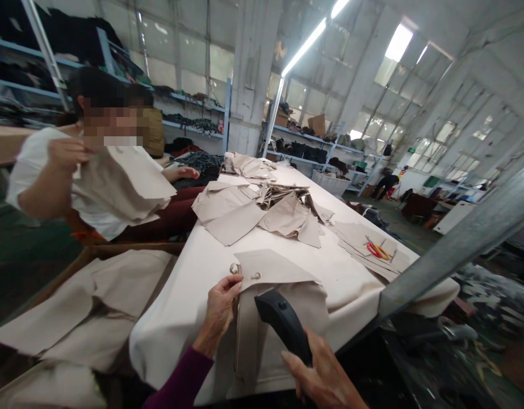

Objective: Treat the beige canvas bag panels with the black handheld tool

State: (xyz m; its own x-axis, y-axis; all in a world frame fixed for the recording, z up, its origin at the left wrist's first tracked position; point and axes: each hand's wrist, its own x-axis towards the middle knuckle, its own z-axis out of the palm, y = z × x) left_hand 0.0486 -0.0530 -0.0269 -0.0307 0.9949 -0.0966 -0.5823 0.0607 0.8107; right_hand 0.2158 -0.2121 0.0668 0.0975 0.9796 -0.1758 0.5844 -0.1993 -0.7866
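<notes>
My left hand (221,304) is closed in a pinch on the corner of a beige fabric piece (274,268) at the table's near end. Metal hardware with a round ring (234,269) sits right by its fingertips, and a small metal fitting (256,276) lies on the cloth just to the right. In my right hand (323,369) is a black electric clipper (283,321), gripped round its body. Its head points up and left, close over the fabric; whether it touches cannot be told. More layered beige fabric hangs below the left hand.
Beige fabric pieces (230,207) are heaped farther along the white-covered table (193,289). Red and yellow-handled scissors (376,250) lie at the right. A metal post (457,250) slants across the right side. At left, a co-worker (40,176) holds fabric beside a full box (129,284).
</notes>
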